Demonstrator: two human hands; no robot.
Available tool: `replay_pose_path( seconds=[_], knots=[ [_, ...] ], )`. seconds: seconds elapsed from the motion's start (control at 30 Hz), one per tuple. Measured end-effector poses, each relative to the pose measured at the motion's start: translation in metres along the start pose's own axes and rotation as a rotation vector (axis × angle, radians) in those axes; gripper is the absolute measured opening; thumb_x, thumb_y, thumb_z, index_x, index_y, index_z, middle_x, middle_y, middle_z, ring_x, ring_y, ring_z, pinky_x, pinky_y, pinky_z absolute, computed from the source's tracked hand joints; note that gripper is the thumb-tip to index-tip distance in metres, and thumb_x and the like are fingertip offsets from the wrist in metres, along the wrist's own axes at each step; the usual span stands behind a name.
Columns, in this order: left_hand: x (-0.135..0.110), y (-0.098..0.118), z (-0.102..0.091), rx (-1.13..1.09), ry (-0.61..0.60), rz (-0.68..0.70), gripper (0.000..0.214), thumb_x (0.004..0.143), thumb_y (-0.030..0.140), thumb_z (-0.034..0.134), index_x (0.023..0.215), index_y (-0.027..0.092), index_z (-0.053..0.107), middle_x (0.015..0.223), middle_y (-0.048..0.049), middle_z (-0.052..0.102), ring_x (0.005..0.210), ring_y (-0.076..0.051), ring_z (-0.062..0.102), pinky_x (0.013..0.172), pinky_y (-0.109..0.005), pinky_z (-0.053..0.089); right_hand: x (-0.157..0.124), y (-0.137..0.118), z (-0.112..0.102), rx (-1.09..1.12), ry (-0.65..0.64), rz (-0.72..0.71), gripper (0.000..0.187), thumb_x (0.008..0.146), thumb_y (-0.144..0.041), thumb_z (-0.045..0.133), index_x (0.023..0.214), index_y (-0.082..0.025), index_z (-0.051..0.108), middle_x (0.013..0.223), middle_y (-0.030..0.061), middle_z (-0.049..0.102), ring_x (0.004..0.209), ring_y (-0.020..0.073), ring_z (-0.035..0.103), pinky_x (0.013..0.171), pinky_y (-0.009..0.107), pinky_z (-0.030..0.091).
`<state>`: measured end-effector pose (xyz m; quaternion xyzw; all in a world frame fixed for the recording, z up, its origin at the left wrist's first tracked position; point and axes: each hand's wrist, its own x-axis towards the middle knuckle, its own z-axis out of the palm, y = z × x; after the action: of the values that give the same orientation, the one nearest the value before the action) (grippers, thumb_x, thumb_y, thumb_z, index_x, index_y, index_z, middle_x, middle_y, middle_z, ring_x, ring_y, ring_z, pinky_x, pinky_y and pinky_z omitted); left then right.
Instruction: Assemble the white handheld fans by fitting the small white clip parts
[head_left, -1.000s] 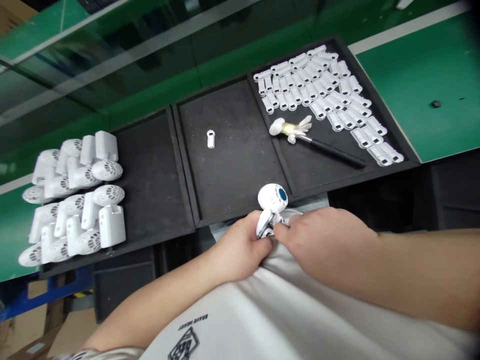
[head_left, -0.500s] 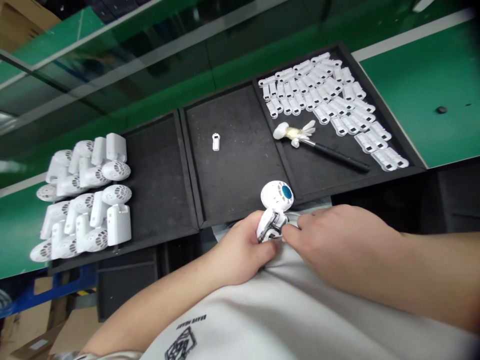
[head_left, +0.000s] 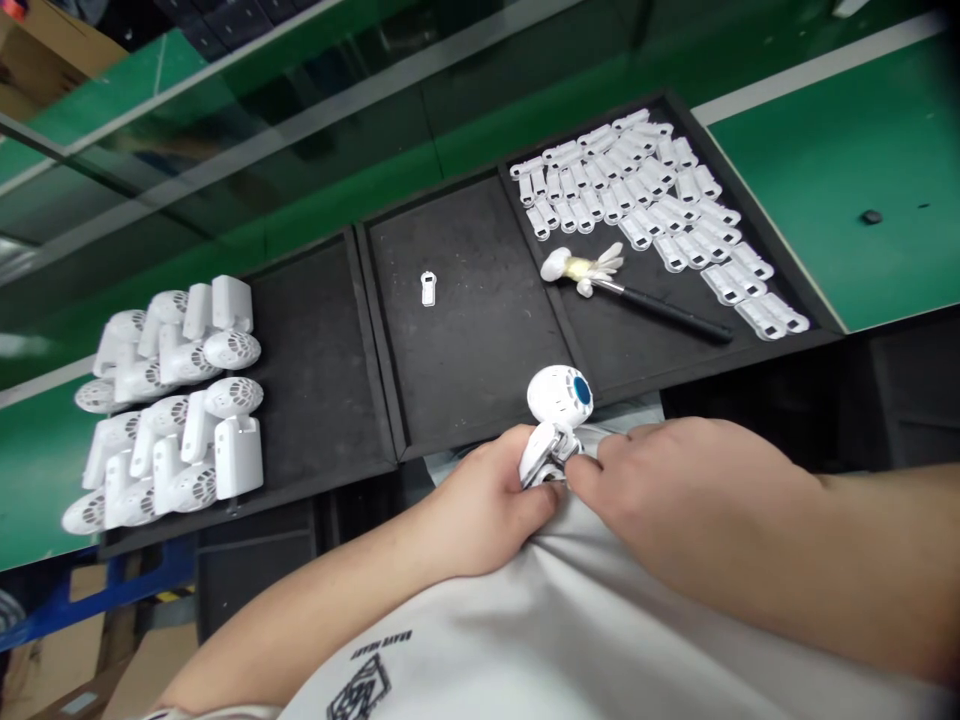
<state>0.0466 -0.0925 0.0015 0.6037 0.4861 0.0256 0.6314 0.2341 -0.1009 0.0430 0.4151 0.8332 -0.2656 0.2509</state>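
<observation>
Green tabletop (head_left: 795, 210), black trays (head_left: 480, 390) in a row. Left hand (head_left: 491, 500) grips white device (head_left: 556, 397) by its lower part, close to the shirt (head_left: 465, 630), just off the middle tray's near edge. Right hand (head_left: 667, 490) curled against that lower part; can't tell if gripping. Black-handled tool (head_left: 646, 299) on right tray, beside white parts (head_left: 637, 234). More white devices (head_left: 171, 410) at left.

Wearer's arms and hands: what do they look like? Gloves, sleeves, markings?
Left hand and right hand are ungloved; no watch or bracelet shows on either bare forearm. Pale grey-white shirt, dark lettering above an angular logo.
</observation>
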Motion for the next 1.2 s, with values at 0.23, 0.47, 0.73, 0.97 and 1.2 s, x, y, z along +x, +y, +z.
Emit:
replay_pose_path(
  seconds=[0.23,0.47,0.73,0.97,1.2],
  knots=[
    [-0.0001,-0.0007,-0.0007,-0.013,-0.024,-0.005,0.028,0.083,0.019,0.057,0.111,0.021,0.059,0.111,-0.0013,0.068,0.101,-0.021,0.062,0.09,-0.034,0.047,-0.0019,-0.0003,0.001,0.013,-0.021,0.009,0.024,0.083,-0.014,0.055,0.102,-0.023,0.067,0.084,0.0068,0.07,0.067,0.0253,0.067,0.049,0.031,0.032],
    [-0.0001,-0.0005,-0.0006,-0.022,-0.023,0.0,0.03,0.083,0.019,0.058,0.113,0.019,0.059,0.112,-0.0045,0.068,0.101,-0.023,0.062,0.09,-0.035,0.048,0.0004,-0.001,-0.0027,0.013,0.0,0.011,0.025,0.082,-0.013,0.057,0.101,-0.024,0.067,0.085,0.0063,0.071,0.068,0.0246,0.068,0.049,0.03,0.033],
    [-0.0005,0.0021,-0.0005,-0.009,-0.021,0.003,0.027,0.083,0.02,0.058,0.11,0.02,0.059,0.108,-0.0036,0.069,0.097,-0.022,0.063,0.085,-0.033,0.048,-0.001,-0.0014,-0.003,-0.001,0.004,-0.002,0.025,0.082,-0.01,0.055,0.101,-0.022,0.067,0.084,0.0073,0.07,0.068,0.0245,0.068,0.05,0.03,0.037],
    [0.0017,0.0029,0.0009,0.023,-0.056,-0.014,0.021,0.084,0.018,0.055,0.104,0.02,0.059,0.105,0.0,0.068,0.095,-0.019,0.062,0.085,-0.03,0.046,0.0028,-0.0032,0.0043,0.036,-0.016,0.013,0.027,0.083,-0.011,0.056,0.106,-0.021,0.067,0.086,0.0081,0.071,0.071,0.0245,0.07,0.052,0.029,0.039],
    [0.0051,0.0019,0.0024,-0.003,-0.081,0.013,0.017,0.084,0.016,0.055,0.1,0.018,0.059,0.104,-0.0014,0.069,0.095,-0.02,0.062,0.086,-0.03,0.046,0.0039,-0.0042,0.005,0.077,-0.004,0.022,0.025,0.084,-0.01,0.053,0.102,-0.017,0.069,0.081,0.0099,0.07,0.074,0.0241,0.07,0.053,0.028,0.037]
  ],
)
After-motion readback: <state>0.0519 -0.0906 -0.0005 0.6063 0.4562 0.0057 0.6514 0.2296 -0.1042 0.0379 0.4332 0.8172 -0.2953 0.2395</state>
